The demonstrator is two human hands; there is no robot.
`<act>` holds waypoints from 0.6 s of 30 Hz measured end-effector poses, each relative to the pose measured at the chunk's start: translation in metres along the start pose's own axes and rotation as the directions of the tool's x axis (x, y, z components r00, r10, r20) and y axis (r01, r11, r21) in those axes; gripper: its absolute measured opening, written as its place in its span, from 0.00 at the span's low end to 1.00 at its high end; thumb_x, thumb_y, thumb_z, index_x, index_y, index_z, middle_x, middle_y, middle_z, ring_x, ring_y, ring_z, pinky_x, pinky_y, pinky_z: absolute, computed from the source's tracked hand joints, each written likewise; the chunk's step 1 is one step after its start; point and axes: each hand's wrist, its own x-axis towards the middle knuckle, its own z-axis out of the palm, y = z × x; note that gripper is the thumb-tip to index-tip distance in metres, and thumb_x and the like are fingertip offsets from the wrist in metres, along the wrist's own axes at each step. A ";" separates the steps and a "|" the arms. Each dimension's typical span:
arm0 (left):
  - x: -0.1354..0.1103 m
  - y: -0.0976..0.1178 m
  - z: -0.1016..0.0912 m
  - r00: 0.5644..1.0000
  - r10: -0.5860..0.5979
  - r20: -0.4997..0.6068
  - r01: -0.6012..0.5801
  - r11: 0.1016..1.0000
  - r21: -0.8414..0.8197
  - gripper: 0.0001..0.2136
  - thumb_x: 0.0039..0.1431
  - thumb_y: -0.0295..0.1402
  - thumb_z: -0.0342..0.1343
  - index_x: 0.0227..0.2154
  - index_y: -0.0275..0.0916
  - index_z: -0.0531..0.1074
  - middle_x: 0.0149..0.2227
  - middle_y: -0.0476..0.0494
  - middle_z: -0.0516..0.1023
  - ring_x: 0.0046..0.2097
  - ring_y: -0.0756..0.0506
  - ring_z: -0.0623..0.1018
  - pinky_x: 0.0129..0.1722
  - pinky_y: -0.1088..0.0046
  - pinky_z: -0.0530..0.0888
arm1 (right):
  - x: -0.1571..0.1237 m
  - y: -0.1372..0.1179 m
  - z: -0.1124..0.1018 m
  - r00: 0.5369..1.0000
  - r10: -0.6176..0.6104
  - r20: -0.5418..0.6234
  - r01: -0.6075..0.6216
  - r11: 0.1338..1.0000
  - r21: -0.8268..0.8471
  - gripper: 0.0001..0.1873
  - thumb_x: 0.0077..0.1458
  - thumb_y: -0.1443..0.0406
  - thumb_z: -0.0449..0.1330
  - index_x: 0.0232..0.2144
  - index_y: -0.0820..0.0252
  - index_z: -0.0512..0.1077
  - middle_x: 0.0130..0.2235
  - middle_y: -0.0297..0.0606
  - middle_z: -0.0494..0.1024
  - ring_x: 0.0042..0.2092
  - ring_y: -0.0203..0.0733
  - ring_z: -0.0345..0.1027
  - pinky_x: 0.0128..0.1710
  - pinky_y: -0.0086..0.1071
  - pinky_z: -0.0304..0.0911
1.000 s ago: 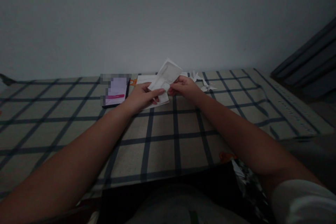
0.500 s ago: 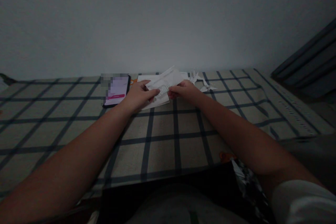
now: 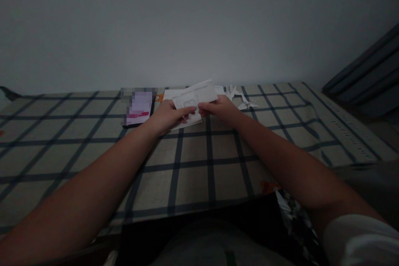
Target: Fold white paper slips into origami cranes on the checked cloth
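Note:
A folded white sheet of paper (image 3: 195,96) is held a little above a checked cloth, near the wall. My left hand (image 3: 170,115) pinches its lower left part with thumb and fingers closed. My right hand (image 3: 220,109) pinches its lower right part, fingers curled. Under the hands lies another flat white sheet (image 3: 174,93) on the cloth. The paper now lies almost level, long side across.
A lit phone (image 3: 139,107) lies left of my hands. Small folded white paper figures (image 3: 241,99) sit right of them by the wall. The checked cloth (image 3: 205,162) spreads toward me. A dark striped surface (image 3: 368,79) rises at the far right.
The paper stood tilted upward a second ago; it has been turned down and rotated so it lies flatter between both hands. The hands stayed in about the same place.

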 end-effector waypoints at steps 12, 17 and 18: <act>-0.001 -0.001 -0.001 0.996 0.064 -0.059 -0.056 0.991 0.123 0.17 0.46 0.40 0.70 0.37 0.34 0.79 0.27 0.43 0.81 0.23 0.47 0.76 0.23 0.74 0.72 | -0.003 -0.004 0.002 1.000 0.000 -0.025 -0.005 0.975 -0.224 0.09 0.50 0.62 0.68 0.28 0.63 0.75 0.29 0.38 0.81 0.30 0.36 0.73 0.33 0.30 0.70; -0.005 0.004 0.002 0.996 0.080 -0.044 -0.072 0.984 0.165 0.18 0.48 0.43 0.70 0.34 0.32 0.79 0.25 0.42 0.81 0.23 0.48 0.76 0.23 0.74 0.73 | -0.001 0.004 -0.001 0.998 -0.064 0.014 0.066 0.946 -0.316 0.12 0.52 0.58 0.66 0.30 0.64 0.76 0.30 0.39 0.81 0.32 0.37 0.73 0.33 0.30 0.68; -0.005 0.005 0.002 0.996 0.079 -0.032 -0.071 0.980 0.187 0.18 0.49 0.44 0.70 0.33 0.32 0.79 0.25 0.42 0.80 0.23 0.48 0.76 0.23 0.74 0.73 | 0.000 0.005 -0.002 0.997 -0.079 0.026 0.083 0.935 -0.345 0.13 0.52 0.58 0.66 0.30 0.63 0.76 0.29 0.38 0.81 0.32 0.38 0.73 0.33 0.30 0.67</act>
